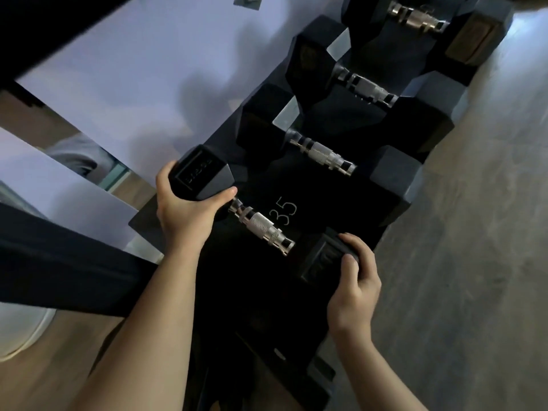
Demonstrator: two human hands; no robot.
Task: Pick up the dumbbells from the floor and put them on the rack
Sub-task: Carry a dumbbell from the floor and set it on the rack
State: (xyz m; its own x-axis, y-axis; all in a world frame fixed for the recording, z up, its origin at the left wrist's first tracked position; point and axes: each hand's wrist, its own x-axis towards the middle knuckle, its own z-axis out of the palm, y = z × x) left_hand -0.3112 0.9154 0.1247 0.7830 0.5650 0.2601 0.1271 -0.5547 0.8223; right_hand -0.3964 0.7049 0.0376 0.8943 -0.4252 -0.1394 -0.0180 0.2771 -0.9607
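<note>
A black hex dumbbell (262, 228) with a knurled chrome handle lies across the nearest slot of the black rack (341, 203), beside a white "35" marking. My left hand (184, 209) grips its left head, thumb over the top edge. My right hand (354, 280) wraps around its right head. Three more hex dumbbells sit in the slots beyond: one (321, 155) directly behind, another (369, 89) further back, and the farthest (418, 16) at the top of the view.
A pale wall (133, 69) runs along the rack's left side, with dark bars (59, 262) crossing at the left. Grey concrete floor (474, 232) spreads to the right. A lower rack tier (281, 351) shows dimly beneath my arms.
</note>
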